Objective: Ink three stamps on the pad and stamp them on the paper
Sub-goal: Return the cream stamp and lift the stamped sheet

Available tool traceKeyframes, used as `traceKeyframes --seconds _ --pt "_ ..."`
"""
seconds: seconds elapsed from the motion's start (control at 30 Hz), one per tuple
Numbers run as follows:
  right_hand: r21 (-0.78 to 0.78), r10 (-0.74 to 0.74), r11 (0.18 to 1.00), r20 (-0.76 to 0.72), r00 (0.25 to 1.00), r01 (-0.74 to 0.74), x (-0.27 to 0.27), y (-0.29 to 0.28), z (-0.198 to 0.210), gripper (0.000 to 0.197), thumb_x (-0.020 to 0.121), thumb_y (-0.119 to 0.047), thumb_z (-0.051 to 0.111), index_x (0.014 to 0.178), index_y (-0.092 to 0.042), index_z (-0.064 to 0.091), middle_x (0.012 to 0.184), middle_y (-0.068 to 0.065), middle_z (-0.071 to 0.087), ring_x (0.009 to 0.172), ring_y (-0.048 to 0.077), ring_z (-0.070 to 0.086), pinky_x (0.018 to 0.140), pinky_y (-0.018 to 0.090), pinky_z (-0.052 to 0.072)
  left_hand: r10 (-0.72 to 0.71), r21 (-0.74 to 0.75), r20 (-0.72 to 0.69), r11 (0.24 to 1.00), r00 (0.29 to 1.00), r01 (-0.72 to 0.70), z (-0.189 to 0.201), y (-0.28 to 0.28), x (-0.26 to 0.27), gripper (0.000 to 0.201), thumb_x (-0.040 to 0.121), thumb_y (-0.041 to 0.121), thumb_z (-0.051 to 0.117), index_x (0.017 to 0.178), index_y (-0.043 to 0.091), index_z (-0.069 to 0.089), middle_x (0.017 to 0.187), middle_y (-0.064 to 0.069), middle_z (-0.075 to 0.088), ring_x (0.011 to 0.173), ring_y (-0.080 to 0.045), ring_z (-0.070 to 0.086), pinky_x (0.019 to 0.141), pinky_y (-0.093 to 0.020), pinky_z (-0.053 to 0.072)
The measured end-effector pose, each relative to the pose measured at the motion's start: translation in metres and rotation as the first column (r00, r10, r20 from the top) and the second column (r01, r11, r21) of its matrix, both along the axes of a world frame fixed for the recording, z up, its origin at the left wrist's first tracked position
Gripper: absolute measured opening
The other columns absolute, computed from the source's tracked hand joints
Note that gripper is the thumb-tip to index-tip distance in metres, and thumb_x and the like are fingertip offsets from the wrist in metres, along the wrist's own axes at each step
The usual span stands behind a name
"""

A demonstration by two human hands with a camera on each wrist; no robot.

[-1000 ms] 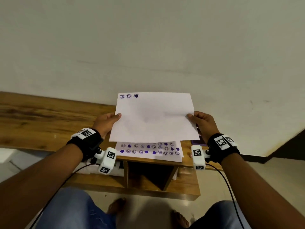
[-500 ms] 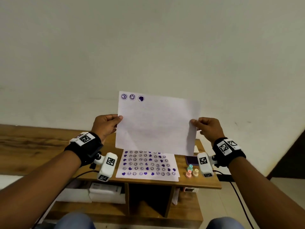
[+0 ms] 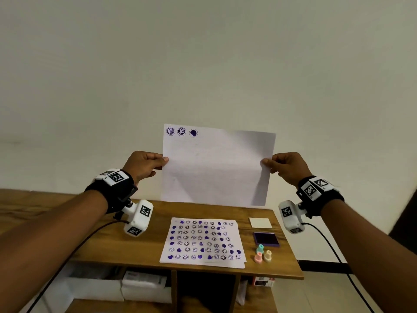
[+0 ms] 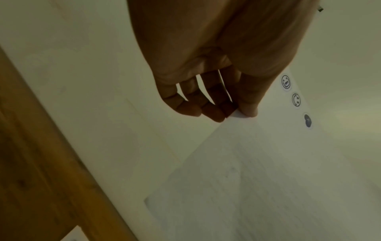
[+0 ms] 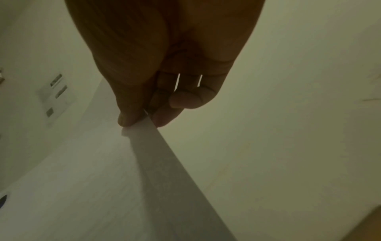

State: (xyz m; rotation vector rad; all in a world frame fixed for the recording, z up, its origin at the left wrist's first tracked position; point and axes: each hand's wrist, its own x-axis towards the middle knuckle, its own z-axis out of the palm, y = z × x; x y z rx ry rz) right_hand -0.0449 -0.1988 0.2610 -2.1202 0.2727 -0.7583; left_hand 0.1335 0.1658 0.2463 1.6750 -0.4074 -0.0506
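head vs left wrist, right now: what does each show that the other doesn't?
Only head: the right hand pinching the held sheet's right edge, and the wooden table with a sheet full of stamps, the purple ink pad and three small stamps.

Only left wrist: a close look at the pinch, thumb on the printed side and curled fingers behind the edge.

Both: the left hand holding the held sheet, and its three purple marks in one corner.
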Motion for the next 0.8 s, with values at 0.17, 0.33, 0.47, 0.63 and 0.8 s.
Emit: traceKeyframes --seconds 0.17,0.33,0.47,0.63,0.8 --pt "-0.072 -0.03 0.997 -0.03 0.999 0.028 0.008 -0.005 0.013 0.026 0.086 -0.031 0.077 0.061 -0.022 0.074 0.06 0.002 0.068 0.059 0.01 0.06 0.066 0.028 0.047 0.013 0.064 0.025 0.998 1.0 -0.014 0.01 -0.006 0.011 0.014 0.081 0.024 0.075 0.09 0.014 0.073 0.082 0.001 0.071 0.078 -0.011 0.066 0.064 -0.022 0.046" --pt "-0.125 -0.096 0.988 -0.053 0.994 0.089 0.01 -0.008 0.013 0.033 0.085 -0.035 0.077 0.077 -0.003 0.077 0.07 0.012 0.071 0.067 0.022 0.06 0.065 0.028 0.047 0.035 0.073 0.033 0.997 0.999 -0.037 0.011 -0.013 0.015 0.013 0.081 0.025 0.076 0.09 0.015 0.072 0.091 -0.008 0.07 0.084 -0.016 0.066 0.063 -0.022 0.047" --pt "-0.194 -0.128 0.975 -0.091 0.988 0.109 0.01 -0.011 0.012 0.033 0.085 -0.035 0.078 0.08 -0.003 0.077 0.079 0.023 0.073 0.068 0.025 0.061 0.072 0.037 0.053 0.037 0.085 0.04 0.996 0.999 -0.041 0.008 -0.016 0.013 0.01 0.081 0.024 0.075 0.087 0.017 0.071 0.084 -0.004 0.069 0.081 -0.016 0.065 0.062 -0.021 0.048" --pt "-0.233 -0.139 0.966 -0.113 0.984 0.109 0.01 -0.012 0.012 0.031 0.085 -0.034 0.078 0.079 -0.003 0.077 0.077 0.02 0.074 0.081 0.038 0.069 0.075 0.04 0.056 0.041 0.091 0.042 0.995 0.998 -0.045 0.004 -0.016 0.013 0.025 0.082 0.024 0.075 0.101 0.009 0.072 0.083 -0.001 0.069 0.078 -0.009 0.065 0.063 -0.023 0.048" --pt "-0.255 -0.132 0.962 -0.125 0.983 0.097 0.012 -0.012 0.014 0.03 0.085 -0.034 0.078 0.078 -0.005 0.078 0.072 0.012 0.074 0.079 0.034 0.071 0.077 0.041 0.056 0.047 0.095 0.054 0.994 0.997 -0.052 0.002 -0.014 0.014 0.028 0.082 0.024 0.075 0.105 0.006 0.072 0.084 -0.001 0.069 0.077 -0.008 0.065 0.064 -0.022 0.049"
